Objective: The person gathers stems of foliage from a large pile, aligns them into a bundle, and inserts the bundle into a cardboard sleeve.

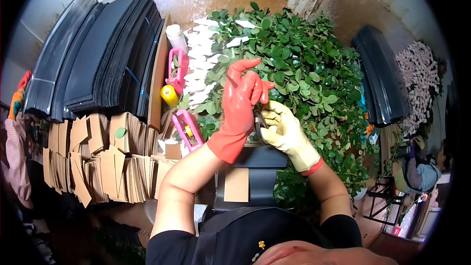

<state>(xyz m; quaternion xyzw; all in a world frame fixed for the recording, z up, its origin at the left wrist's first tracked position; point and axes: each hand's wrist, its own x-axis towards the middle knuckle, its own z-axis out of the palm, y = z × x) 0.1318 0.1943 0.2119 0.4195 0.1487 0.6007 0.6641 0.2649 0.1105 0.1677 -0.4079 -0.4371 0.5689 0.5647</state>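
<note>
In a red rubber glove, my left hand (241,99) is raised over the work area, its fingers bent and apart, with nothing visible in it. My right hand (289,135), in a pale yellow glove with a red cuff, curls just beside it around a dark-handled tool that looks like shears (260,128); its blades are hidden. Beyond both hands spreads a big heap of green leafy stems (299,64). Several stem ends on its left side carry white pointed sleeves (200,54). Below the hands lie a black ribbed stack (260,158) and a brown cardboard piece (236,184).
To the left stand stacks of black sheets (105,54), a wooden board (159,76) and bundled cardboard pieces (113,167). Pink tape dispensers (187,130), a yellow tape roll (169,95) and a white bottle (175,37) sit nearer. More black sheets (380,73) and pink flowers (417,83) occupy the right.
</note>
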